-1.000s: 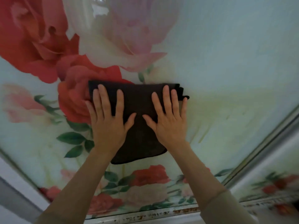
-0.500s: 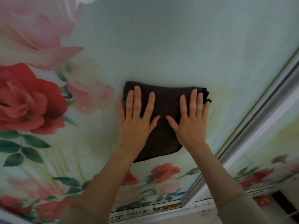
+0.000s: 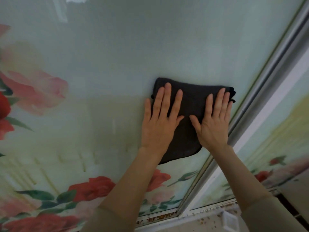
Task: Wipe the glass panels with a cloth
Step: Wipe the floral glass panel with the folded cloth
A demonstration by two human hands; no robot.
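Observation:
A dark folded cloth [image 3: 192,97] lies flat against a large glass panel [image 3: 117,64] printed with red and pink roses on pale green. My left hand [image 3: 158,123] presses on the cloth's left part with straight, spread fingers. My right hand [image 3: 214,121] presses flat on its right part, fingers straight and close together. The cloth's right edge sits close to the grey metal frame [image 3: 267,72] that borders the panel. The middle of the cloth's lower half is hidden under my palms.
A second flowered glass panel [image 3: 284,131] stands to the right of the metal frame. A worn, rust-speckled bottom rail [image 3: 158,218] runs along the foot of the panels. Below it lies a dusty sill with a small white object [image 3: 229,221].
Both hands have slid the cloth to the right across the panel, from over the big red rose to near the metal frame. The hands stay flat on it.

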